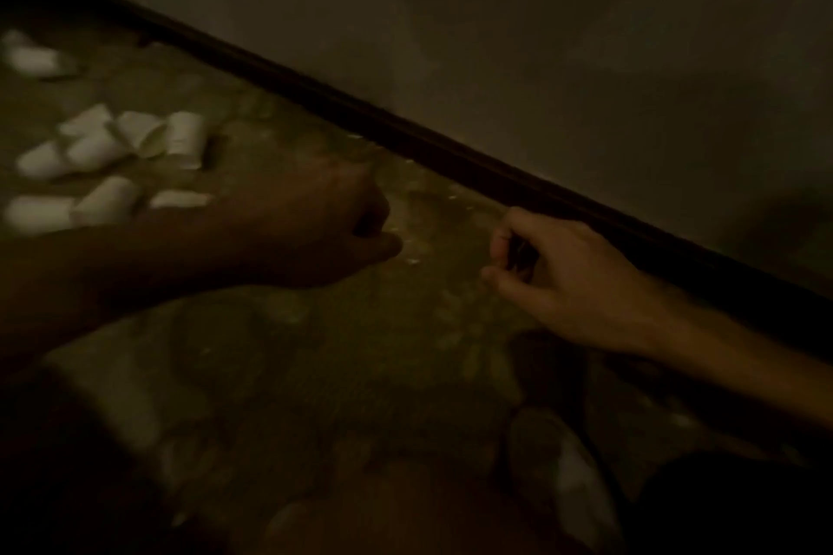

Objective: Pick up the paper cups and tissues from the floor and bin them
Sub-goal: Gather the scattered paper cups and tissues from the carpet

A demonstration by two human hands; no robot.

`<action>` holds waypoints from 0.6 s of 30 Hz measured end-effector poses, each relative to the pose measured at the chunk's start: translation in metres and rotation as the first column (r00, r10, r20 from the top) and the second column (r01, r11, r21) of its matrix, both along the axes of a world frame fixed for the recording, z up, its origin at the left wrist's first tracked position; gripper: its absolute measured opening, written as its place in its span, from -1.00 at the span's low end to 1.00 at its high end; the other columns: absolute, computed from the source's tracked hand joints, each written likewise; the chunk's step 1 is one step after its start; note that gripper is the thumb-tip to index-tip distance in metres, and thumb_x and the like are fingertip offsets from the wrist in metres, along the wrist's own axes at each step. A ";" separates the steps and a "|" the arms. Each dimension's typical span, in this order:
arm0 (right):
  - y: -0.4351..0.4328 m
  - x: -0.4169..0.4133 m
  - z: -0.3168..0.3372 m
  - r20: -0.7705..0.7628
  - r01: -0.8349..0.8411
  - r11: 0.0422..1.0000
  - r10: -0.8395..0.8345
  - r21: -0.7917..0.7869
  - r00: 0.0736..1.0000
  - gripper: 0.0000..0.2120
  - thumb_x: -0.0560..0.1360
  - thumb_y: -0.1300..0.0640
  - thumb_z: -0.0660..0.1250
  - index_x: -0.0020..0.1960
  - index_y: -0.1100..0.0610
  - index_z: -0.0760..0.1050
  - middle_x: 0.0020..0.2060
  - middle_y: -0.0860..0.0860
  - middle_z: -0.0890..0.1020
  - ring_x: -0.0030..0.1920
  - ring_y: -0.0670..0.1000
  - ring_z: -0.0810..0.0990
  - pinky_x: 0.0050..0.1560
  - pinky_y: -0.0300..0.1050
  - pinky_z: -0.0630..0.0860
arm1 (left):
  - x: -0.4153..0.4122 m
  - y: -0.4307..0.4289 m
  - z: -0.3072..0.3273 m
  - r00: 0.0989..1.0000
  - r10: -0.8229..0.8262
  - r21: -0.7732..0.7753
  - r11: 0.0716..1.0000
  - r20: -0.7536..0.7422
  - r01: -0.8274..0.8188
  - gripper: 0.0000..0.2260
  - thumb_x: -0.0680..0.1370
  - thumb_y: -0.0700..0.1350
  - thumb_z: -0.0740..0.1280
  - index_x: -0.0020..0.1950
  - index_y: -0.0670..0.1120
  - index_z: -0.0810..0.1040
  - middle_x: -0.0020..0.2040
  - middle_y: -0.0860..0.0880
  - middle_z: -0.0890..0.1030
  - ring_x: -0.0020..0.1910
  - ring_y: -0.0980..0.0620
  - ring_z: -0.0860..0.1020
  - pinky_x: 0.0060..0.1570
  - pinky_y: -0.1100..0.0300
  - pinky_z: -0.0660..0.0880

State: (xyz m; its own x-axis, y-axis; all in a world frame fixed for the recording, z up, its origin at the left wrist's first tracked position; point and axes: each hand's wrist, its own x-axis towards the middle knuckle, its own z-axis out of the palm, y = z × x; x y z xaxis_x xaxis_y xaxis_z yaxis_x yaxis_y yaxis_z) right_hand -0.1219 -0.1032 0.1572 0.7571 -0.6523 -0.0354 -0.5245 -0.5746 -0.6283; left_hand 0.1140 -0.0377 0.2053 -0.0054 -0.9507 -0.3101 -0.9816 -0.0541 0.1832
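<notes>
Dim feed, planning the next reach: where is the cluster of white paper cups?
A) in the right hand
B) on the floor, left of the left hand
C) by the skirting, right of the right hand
B: the paper cups lie tipped over on the floor, left of the left hand.

No text, label, brand or number is legible anywhere; the view is dim and blurred, and the paper cups (pixel 108 140) look plain white.

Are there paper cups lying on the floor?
Yes, several white paper cups lie tipped over on the floor at the upper left.
</notes>
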 end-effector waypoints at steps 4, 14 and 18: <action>-0.015 0.086 -0.056 -0.032 -0.073 0.990 0.077 0.118 0.996 -0.86 0.53 0.05 0.38 0.05 0.04 0.49 -0.10 -0.10 0.58 -0.10 -0.06 0.59 -0.04 0.02 0.56 | 0.064 0.022 -0.067 0.987 0.158 0.097 0.983 -0.019 -0.155 -0.80 0.58 0.14 0.31 -0.18 0.13 0.40 -0.23 0.13 0.49 -0.30 0.22 0.49 -0.35 0.29 0.39; -0.069 0.232 -0.127 -0.106 0.066 0.901 -0.023 0.430 0.994 -0.56 0.57 0.20 0.34 0.43 0.06 0.37 0.08 -0.05 0.54 -0.07 -0.13 0.53 -0.27 -0.37 0.40 | 0.157 -0.021 -0.178 0.602 0.654 0.144 0.723 -0.458 -0.675 -0.49 0.55 0.13 0.37 0.44 0.01 0.34 0.24 -0.06 0.53 -0.06 0.04 0.60 -0.21 0.15 0.56; -0.086 0.277 -0.142 -0.145 0.067 0.872 0.005 0.484 0.989 -0.32 0.49 0.25 0.43 0.52 0.07 0.22 0.21 -0.06 0.44 0.16 -0.07 0.47 -0.10 -0.28 0.51 | 0.179 -0.036 -0.210 0.600 0.666 0.117 0.707 -0.444 -0.698 -0.17 0.48 0.10 0.48 0.60 0.05 0.06 0.55 -0.15 0.22 0.43 -0.15 0.36 0.26 -0.02 0.46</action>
State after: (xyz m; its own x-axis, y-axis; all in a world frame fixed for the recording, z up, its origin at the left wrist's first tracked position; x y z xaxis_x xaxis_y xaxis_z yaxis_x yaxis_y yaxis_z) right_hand 0.1553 -0.1896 0.0147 0.7012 -0.5479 -0.4562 -0.6381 -0.1968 -0.7444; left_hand 0.2934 -0.0733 -0.0043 0.5384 -0.7497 -0.3847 -0.4795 -0.6480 0.5917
